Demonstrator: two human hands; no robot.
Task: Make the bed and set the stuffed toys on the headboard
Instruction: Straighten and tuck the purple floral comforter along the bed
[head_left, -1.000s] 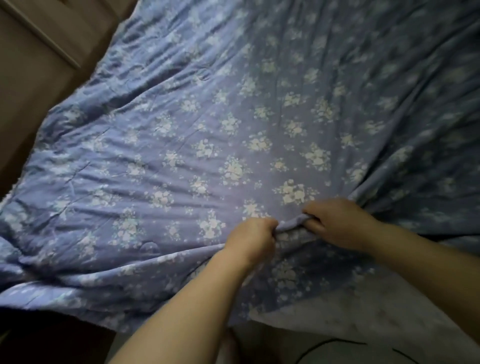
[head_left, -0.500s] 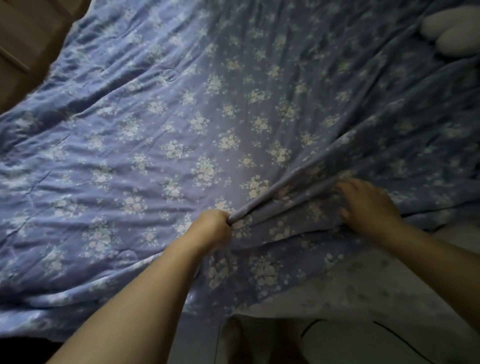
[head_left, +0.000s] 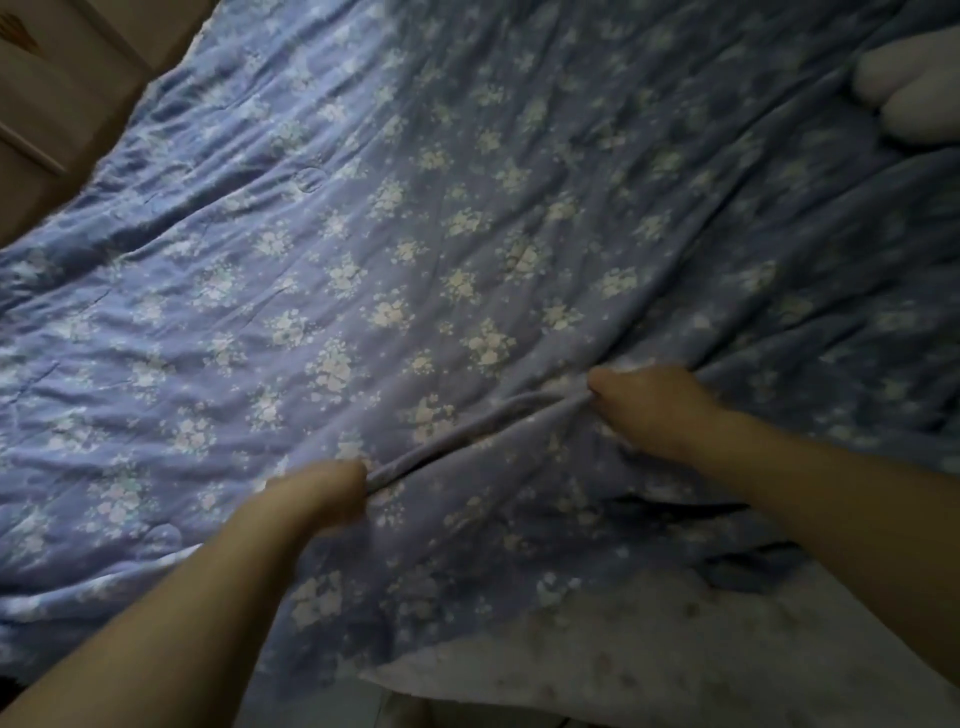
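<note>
We are looking down over a blue quilt (head_left: 415, 234) printed with small white flower sprays, and it is lying spread across most of the view, wrinkled and running from about eight o'clock up to two o'clock. Our left hand (head_left: 319, 493) is sitting at roughly seven o'clock from the middle of the frame, curled into a fist and pinching one end of a raised fold (head_left: 483, 415) in the fabric. Our right hand (head_left: 649, 405) is lying at about four o'clock from the centre, fingers bent and closed on the other end of that same fold, so the ridge is stretching between the two hands, which are near each other but not touching. Both forearms are coming in bare from the bottom corners. Below the right forearm, towards five o'clock, the quilt's edge is turning up and showing a paler underside (head_left: 649, 670) with faint blotches. At about two o'clock, in the far upper right corner, a pale stuffed toy (head_left: 909, 88) is resting on the quilt; only two rounded, soft lobes of it are showing, the rest being cut off by the frame. At ten o'clock, beyond the quilt's edge, a brown panelled surface (head_left: 57, 88) is standing beside the bed, dim and blurred.
</note>
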